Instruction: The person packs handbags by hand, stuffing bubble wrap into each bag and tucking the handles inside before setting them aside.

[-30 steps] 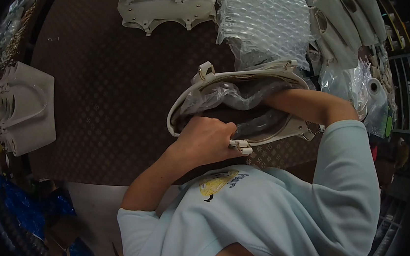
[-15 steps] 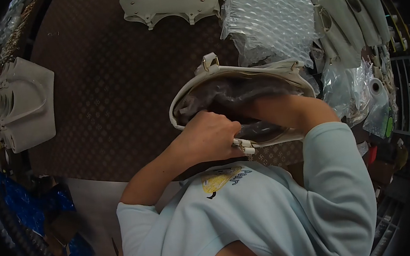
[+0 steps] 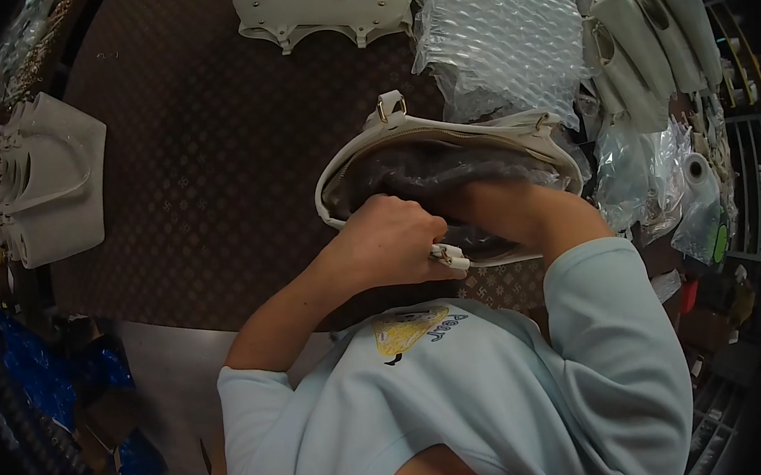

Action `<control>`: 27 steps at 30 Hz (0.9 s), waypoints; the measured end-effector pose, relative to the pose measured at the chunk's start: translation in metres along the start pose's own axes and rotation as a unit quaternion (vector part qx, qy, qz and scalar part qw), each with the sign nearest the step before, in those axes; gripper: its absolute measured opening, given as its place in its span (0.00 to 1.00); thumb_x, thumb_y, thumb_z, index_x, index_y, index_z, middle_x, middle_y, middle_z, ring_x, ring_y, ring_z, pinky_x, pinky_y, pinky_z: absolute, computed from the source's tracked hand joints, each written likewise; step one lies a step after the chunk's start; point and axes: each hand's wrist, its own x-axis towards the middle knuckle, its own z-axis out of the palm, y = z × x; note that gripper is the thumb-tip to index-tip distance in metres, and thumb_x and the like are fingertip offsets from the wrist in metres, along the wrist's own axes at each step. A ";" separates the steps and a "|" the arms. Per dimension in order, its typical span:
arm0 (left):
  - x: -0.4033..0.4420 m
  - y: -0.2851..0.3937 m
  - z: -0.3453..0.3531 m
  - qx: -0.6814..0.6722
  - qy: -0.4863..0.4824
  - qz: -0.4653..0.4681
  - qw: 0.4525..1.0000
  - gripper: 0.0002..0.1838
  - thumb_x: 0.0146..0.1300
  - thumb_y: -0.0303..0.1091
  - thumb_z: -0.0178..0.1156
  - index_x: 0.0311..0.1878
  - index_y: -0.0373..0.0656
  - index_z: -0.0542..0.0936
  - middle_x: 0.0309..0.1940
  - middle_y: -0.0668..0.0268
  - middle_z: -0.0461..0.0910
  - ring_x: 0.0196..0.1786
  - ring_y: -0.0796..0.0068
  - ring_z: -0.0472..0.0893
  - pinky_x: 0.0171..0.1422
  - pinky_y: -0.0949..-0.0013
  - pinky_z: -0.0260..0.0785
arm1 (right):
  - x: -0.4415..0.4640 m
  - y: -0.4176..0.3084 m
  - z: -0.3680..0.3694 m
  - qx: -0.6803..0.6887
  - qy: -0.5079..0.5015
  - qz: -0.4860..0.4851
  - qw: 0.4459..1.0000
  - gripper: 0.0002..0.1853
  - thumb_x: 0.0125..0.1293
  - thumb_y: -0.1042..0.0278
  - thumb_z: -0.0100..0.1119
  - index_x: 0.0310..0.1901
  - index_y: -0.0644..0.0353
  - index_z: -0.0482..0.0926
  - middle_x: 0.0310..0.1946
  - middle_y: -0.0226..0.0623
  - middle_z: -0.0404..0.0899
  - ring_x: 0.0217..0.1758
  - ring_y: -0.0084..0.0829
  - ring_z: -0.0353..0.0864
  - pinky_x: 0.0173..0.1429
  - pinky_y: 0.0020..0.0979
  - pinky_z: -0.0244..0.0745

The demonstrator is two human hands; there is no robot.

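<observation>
A cream handbag (image 3: 564, 148) stands unzipped in front of me, its opening facing up. Crumpled clear plastic (image 3: 419, 165) shows inside against a dark lining. My left hand (image 3: 392, 239) is closed on the bag's near rim, its fingers curled over the edge beside a strap end with metal hardware (image 3: 449, 256). My right forearm (image 3: 511, 208) reaches into the bag from the right; the hand itself is inside, and its fingers are hidden.
More cream handbags lie at the left (image 3: 60, 190), at the top (image 3: 326, 9) and in a row at the right (image 3: 645, 38). Bubble wrap (image 3: 503, 33) lies beyond my bag. Clear plastic bags (image 3: 626, 173) and a plastic roll (image 3: 695, 171) are at the right. The brown patterned table (image 3: 176, 202) spreads leftward.
My left hand keeps its hold on the rim and sits slightly higher in view. My right forearm has shifted a little leftward, still inside the bag. The view has moved slightly.
</observation>
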 end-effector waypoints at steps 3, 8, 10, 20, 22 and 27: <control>0.005 0.001 -0.007 -0.004 -0.043 -0.030 0.999 0.26 0.45 0.61 0.66 0.22 0.44 0.79 0.18 0.63 0.79 0.26 0.62 0.81 0.32 0.63 0.72 | -0.014 -0.006 -0.005 0.045 0.011 0.023 0.999 0.19 0.68 0.66 0.46 0.59 0.57 0.69 0.58 0.38 0.71 0.59 0.31 0.69 0.66 0.33 0.61; -0.001 -0.003 -0.013 -0.018 0.007 -0.075 0.997 0.26 0.44 0.61 0.67 0.21 0.44 0.79 0.16 0.63 0.77 0.23 0.61 0.80 0.30 0.63 0.72 | -0.016 -0.028 0.002 0.115 -0.012 0.048 0.992 0.19 0.67 0.67 0.46 0.59 0.57 0.69 0.58 0.38 0.71 0.59 0.31 0.70 0.65 0.33 0.62; -0.003 -0.007 -0.016 -0.026 0.030 -0.075 0.996 0.26 0.44 0.61 0.67 0.21 0.45 0.79 0.15 0.64 0.77 0.22 0.61 0.79 0.30 0.63 0.71 | -0.022 -0.036 0.001 0.135 -0.021 0.068 0.988 0.19 0.67 0.67 0.46 0.59 0.57 0.69 0.58 0.38 0.71 0.59 0.30 0.70 0.65 0.33 0.62; -0.016 -0.014 0.001 0.018 0.108 0.046 0.993 0.23 0.43 0.59 0.66 0.21 0.45 0.81 0.14 0.62 0.76 0.21 0.62 0.78 0.28 0.63 0.71 | -0.066 -0.062 0.007 -0.404 0.198 -0.372 0.812 0.28 0.49 0.77 0.59 0.56 0.59 0.72 0.55 0.40 0.73 0.57 0.40 0.72 0.57 0.36 0.71; -0.019 -0.015 0.003 0.034 0.136 0.070 0.988 0.23 0.43 0.58 0.66 0.19 0.44 0.81 0.14 0.62 0.76 0.20 0.62 0.78 0.28 0.63 0.71 | -0.047 -0.056 0.006 -0.436 0.193 -0.383 0.791 0.25 0.51 0.73 0.59 0.54 0.59 0.74 0.55 0.40 0.73 0.56 0.39 0.72 0.56 0.35 0.71; -0.023 -0.008 0.000 0.060 0.091 0.017 0.994 0.24 0.40 0.58 0.69 0.17 0.45 0.79 0.12 0.65 0.74 0.19 0.62 0.77 0.25 0.65 0.69 | -0.017 -0.056 0.017 -0.481 0.149 -0.309 0.807 0.22 0.52 0.65 0.58 0.51 0.57 0.76 0.54 0.38 0.74 0.56 0.40 0.73 0.55 0.36 0.72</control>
